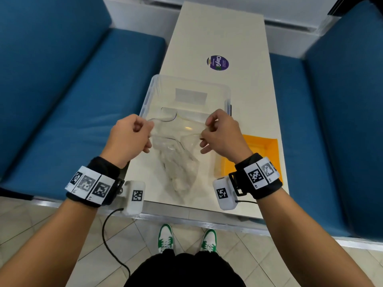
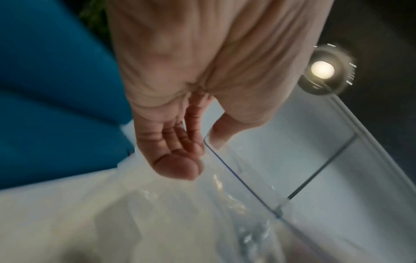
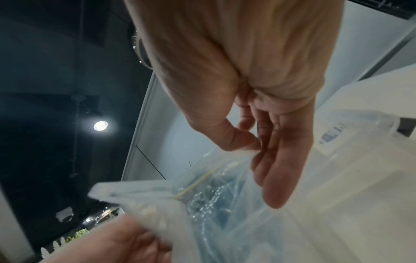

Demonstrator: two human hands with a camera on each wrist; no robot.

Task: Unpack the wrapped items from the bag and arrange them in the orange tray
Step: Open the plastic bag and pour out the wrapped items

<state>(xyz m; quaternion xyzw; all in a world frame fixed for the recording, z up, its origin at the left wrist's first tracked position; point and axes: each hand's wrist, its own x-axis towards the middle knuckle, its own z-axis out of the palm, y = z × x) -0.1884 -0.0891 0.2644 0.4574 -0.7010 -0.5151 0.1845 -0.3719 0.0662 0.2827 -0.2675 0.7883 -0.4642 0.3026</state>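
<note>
A clear plastic bag (image 1: pixel 178 160) hangs above the near end of the table, with pale wrapped items (image 1: pixel 182 179) bunched at its bottom. My left hand (image 1: pixel 132 135) pinches the left side of the bag's mouth, and my right hand (image 1: pixel 219 133) pinches the right side, spreading the mouth open. In the right wrist view the thumb and forefinger of the right hand (image 3: pixel 258 147) nip the bag's edge (image 3: pixel 225 165). The left wrist view has the left hand (image 2: pixel 180 156) against the bag (image 2: pixel 225 204). The orange tray (image 1: pixel 265 154) lies at the table's right edge, partly hidden by my right wrist.
A clear plastic bin (image 1: pixel 226 94) stands in the middle of the white table (image 1: pixel 217 34), just beyond the bag. A round purple sticker (image 1: pixel 217 63) lies farther back. Blue benches (image 1: pixel 68 100) flank the table on both sides. My feet stand at the table's near end.
</note>
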